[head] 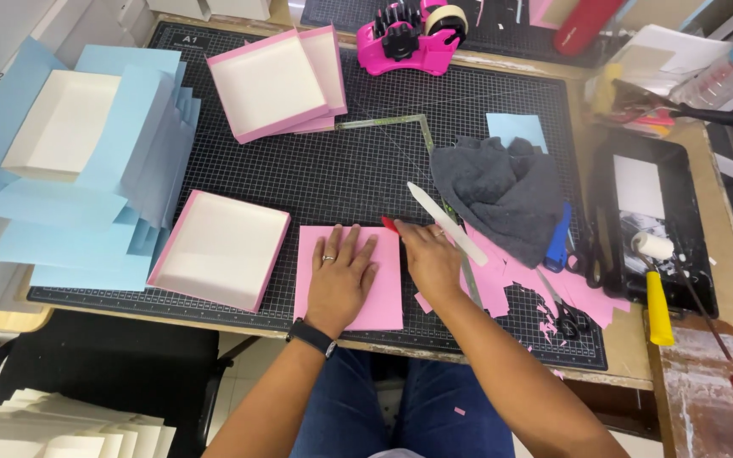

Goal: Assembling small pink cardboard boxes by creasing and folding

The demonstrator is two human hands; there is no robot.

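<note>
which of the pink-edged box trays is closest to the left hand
The single pink-edged tray just beside the left hand; the other pink trays sit stacked at the mat's far edge.

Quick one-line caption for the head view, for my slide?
Left hand flat on pink sheet, right hand holding a white folding tool on a black cutting mat.

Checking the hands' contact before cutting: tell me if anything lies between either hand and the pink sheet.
Nothing visible does. The left hand lies flat on the pink sheet. The right hand rests at the sheet's right edge, holding a white flat tool and a red-tipped item.
</note>
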